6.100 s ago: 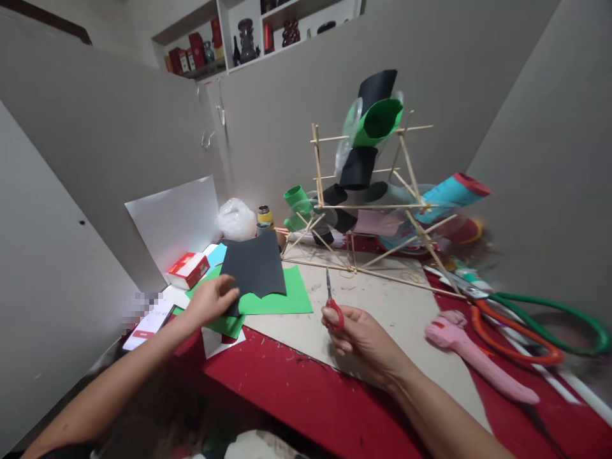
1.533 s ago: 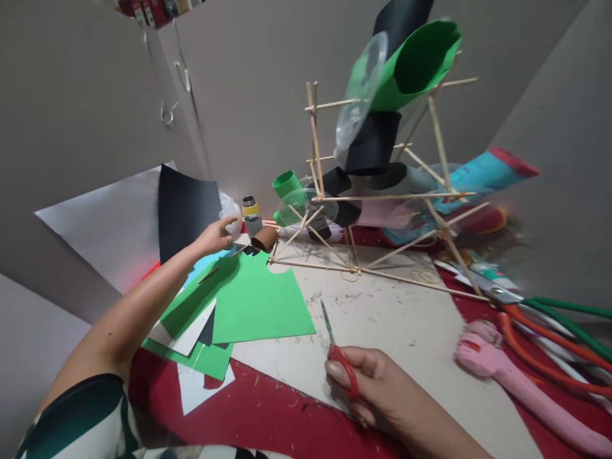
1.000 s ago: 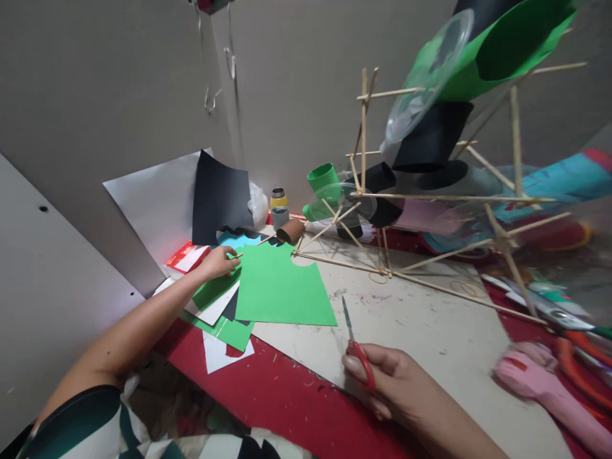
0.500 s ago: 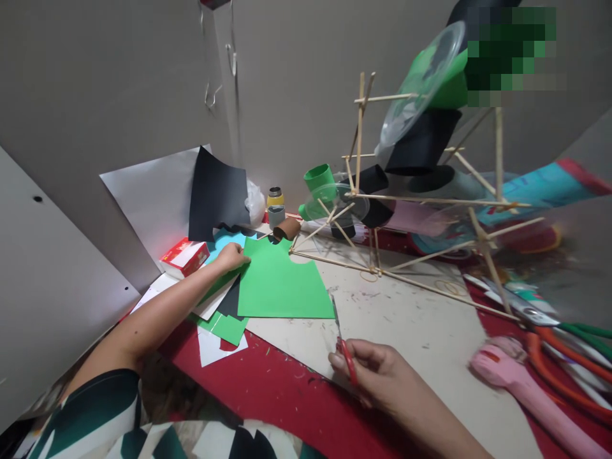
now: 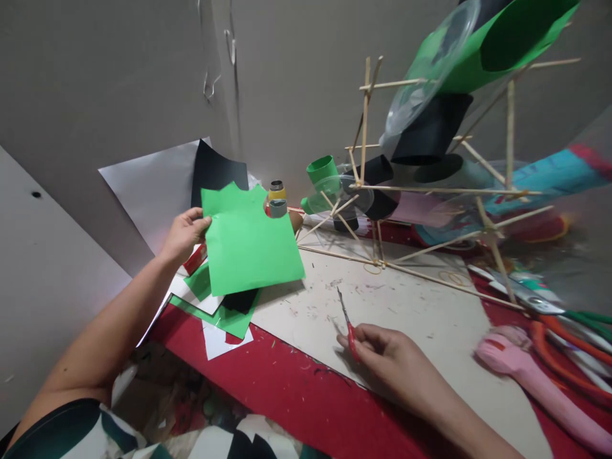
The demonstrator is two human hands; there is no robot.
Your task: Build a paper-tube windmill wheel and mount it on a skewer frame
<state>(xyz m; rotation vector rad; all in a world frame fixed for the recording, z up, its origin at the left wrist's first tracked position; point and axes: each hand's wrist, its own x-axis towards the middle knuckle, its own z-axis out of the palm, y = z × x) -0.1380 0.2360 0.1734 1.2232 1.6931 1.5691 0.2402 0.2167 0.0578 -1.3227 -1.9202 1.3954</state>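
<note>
My left hand (image 5: pixel 184 233) pinches the left edge of a green paper sheet (image 5: pixel 246 242) with cut notches and holds it lifted off the table. A black sheet (image 5: pixel 215 172) leans on the wall behind it. My right hand (image 5: pixel 387 357) rests on the beige board (image 5: pixel 421 319), closed around small red-handled scissors (image 5: pixel 348 322) whose blades point away from me. A stick frame (image 5: pixel 430 191) carrying green and black paper tubes and clear plastic lids stands behind the board.
More green, white and black paper scraps (image 5: pixel 220 312) lie under the lifted sheet on the red tablecloth (image 5: pixel 296 395). A pink glue gun (image 5: pixel 530 382), orange and green hoops (image 5: pixel 574 331), small jars (image 5: pixel 277 197) and a red box (image 5: pixel 195 258) surround the work area. Grey walls close in behind.
My left hand set the black sheet against the wall, came back to the green sheet and has now lifted it off the table. My right hand stays on the board with the scissors.
</note>
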